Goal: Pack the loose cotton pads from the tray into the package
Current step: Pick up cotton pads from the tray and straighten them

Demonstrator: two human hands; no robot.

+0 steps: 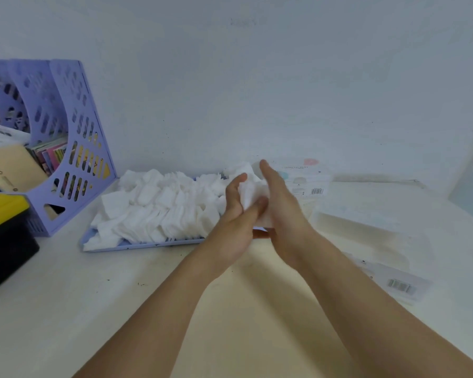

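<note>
Head view: a stack of white cotton pads (253, 196) pressed between both hands above the right end of the tray. Left hand (236, 214) curled against the stack's left side, one fingertip up by its top edge, another finger wrapped across its front. Right hand (280, 205) flat along the stack's right side, fingers straight and pointing away toward the wall, palm against the pads. Both forearms bare, reaching in from the bottom edge.

Left of the hands, a pale blue tray (137, 245) on the cream table (66, 309), heaped with loose cotton pads (161, 205), some spilling over its near left corner. Behind the right hand, against the wall, a printed package (306, 178) with a barcode. Further right, a flat clear package (366, 214) lying on the table, and another barcoded pack (399, 282) nearer the front edge.

Far left, a lilac perforated file rack (74, 148) holding books and papers, with a yellow-and-black box (3, 230) just in front.
</note>
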